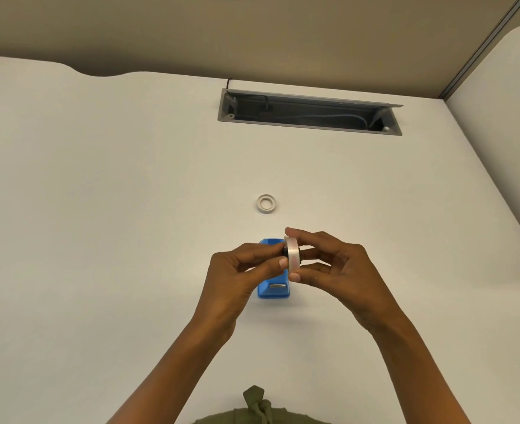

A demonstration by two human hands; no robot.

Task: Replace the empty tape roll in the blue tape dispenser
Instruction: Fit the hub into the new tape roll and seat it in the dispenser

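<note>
A full roll of clear tape [292, 252] is held on edge above the blue tape dispenser [273, 290], which stands on the white desk. My right hand [335, 267] pinches the roll by its rim between thumb and fingers. My left hand [240, 270] grips a small black spindle [283, 251] at the roll's left face; most of the spindle is hidden by fingers. The dispenser's back part is covered by my hands; its front with the metal cutter shows. An empty white tape core [266, 203] lies flat on the desk beyond the dispenser.
A grey cable tray opening [310, 128] with cables inside is recessed in the desk at the back. A beige partition wall stands behind it, and a second desk section [503, 117] adjoins at the right. Olive clothing shows at the bottom edge.
</note>
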